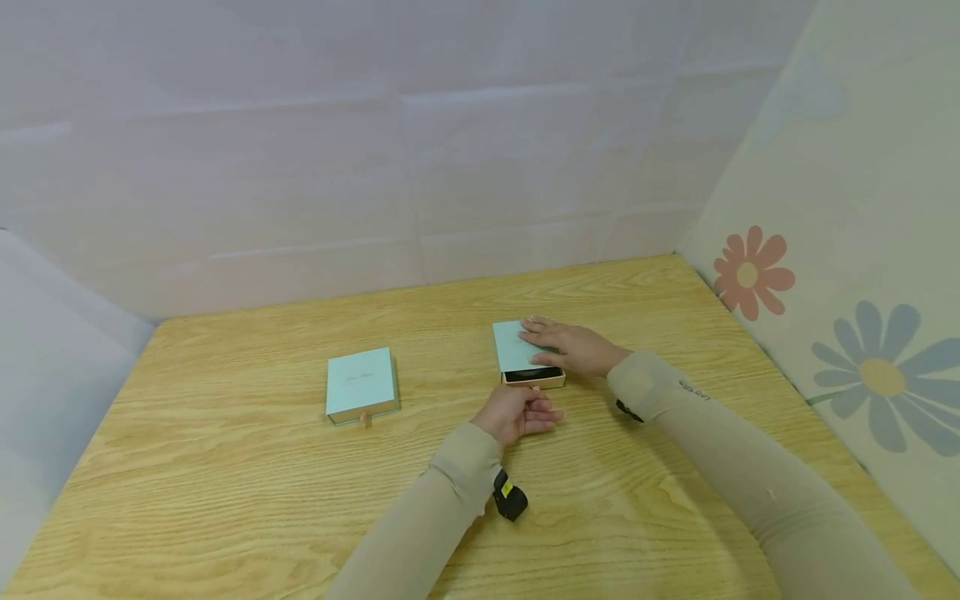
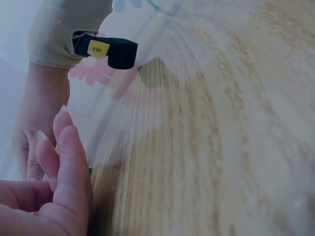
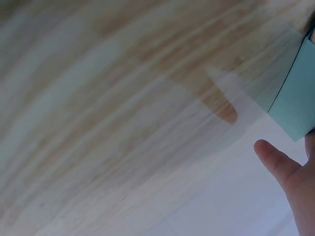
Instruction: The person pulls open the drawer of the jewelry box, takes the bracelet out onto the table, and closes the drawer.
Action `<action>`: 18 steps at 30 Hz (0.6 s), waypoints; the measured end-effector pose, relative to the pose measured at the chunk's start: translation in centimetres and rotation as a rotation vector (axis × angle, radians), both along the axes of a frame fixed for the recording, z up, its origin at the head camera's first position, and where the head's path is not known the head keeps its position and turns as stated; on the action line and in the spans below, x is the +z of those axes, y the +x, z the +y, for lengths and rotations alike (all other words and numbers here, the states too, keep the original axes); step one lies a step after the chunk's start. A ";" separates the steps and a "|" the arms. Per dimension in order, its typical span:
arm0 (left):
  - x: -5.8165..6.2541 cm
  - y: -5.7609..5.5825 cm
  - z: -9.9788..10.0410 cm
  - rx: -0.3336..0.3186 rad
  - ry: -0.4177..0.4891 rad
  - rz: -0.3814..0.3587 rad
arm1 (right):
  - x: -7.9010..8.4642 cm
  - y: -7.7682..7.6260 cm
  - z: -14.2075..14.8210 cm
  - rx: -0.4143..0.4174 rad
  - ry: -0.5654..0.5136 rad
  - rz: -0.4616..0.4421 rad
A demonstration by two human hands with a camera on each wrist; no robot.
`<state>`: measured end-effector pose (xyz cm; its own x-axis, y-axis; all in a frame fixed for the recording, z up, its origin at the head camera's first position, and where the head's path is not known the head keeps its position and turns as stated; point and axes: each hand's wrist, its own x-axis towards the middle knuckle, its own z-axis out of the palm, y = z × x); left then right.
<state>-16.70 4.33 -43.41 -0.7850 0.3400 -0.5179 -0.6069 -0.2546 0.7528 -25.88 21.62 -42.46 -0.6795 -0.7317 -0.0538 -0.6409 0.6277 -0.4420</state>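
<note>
A light blue drawer box (image 1: 507,350) lies on the right half of the table, its drawer (image 1: 534,379) slid partly out at the front with a dark inside showing. My right hand (image 1: 576,346) rests flat on the lid with fingers spread. In the right wrist view the box's blue side (image 3: 295,98) appears beside the thumb. My left hand (image 1: 517,414) is at the drawer's front edge, thumb and index finger pinching its small pull tab, mostly hidden by the fingers. From the left wrist, the left hand's (image 2: 61,182) other fingers look loosely bent.
A second light blue box (image 1: 362,382), closed, lies to the left with a small tan pull tab (image 1: 365,420) at its front. The wood-grain table (image 1: 247,492) meets a pale wall covering (image 1: 337,167) behind and a flower-printed panel (image 1: 825,275) on the right.
</note>
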 end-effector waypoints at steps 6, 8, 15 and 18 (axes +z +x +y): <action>-0.1 0.2 0.1 -0.009 -0.012 0.008 | 0.1 0.1 0.1 0.003 -0.003 0.003; 0.0 0.3 0.2 -0.010 -0.019 0.010 | 0.2 0.1 0.2 0.004 -0.005 0.004; 0.4 0.6 0.4 -0.004 -0.040 0.005 | 0.2 0.1 0.4 0.007 -0.012 0.002; 0.4 0.7 0.5 0.002 -0.042 -0.007 | 0.2 0.1 0.4 0.010 -0.015 0.001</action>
